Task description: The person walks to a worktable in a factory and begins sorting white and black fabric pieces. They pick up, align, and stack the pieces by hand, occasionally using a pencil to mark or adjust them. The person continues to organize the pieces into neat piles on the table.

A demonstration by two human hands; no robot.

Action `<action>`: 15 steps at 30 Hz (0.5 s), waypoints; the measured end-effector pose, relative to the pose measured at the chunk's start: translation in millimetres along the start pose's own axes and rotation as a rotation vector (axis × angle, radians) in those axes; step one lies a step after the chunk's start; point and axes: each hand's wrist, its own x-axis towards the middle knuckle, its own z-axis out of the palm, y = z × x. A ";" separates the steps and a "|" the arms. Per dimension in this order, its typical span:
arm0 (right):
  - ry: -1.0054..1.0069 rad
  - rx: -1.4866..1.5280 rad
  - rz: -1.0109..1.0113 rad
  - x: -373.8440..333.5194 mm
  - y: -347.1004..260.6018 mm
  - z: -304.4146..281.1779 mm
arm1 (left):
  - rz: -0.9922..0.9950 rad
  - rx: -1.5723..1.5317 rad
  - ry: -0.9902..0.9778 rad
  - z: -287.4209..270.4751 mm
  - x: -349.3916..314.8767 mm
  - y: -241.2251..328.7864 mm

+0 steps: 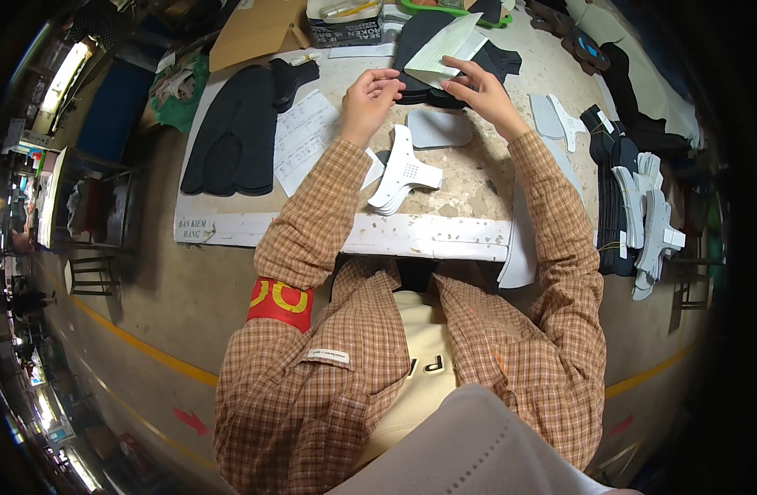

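A pale, lined paper booklet [441, 64], its leaves partly lifted, lies over a stack of black sole-shaped pieces [421, 35] at the far middle of the table. My right hand [487, 97] is at the booklet's right edge, thumb and fingers closed on the paper. To the left, my left hand [370, 101] hovers beside the stack, fingers loosely curled and slightly apart, with nothing visible in it. Between my forearms, white perforated cut pieces [407, 171] form a small pile. A grey rounded pad [438, 129] lies just beyond them.
Black sole-shaped pieces [230, 132] are stacked at the left, beside a printed sheet [311, 136]. A cardboard box [259, 33] and a dark container with pens [345, 29] stand at the back. Bundled black and white pieces [634, 198] sit along the right edge.
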 end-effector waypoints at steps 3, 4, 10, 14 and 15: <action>0.011 0.160 -0.103 -4.9 -10.4 -0.5 | -0.056 -0.118 0.079 2.2 1.1 2.7; -0.009 0.188 -0.130 -8.9 -14.1 0.5 | -0.114 -0.176 0.105 2.8 1.1 5.1; -0.040 0.153 -0.277 -30.1 -22.2 16.0 | -0.200 -0.272 0.031 3.7 -4.9 10.8; 0.066 0.094 -0.311 -33.1 -19.0 17.1 | -0.144 -0.302 0.072 1.8 -4.6 6.3; 0.111 0.081 -0.322 -33.7 -18.5 14.8 | -0.096 -0.288 0.068 1.7 -4.6 6.8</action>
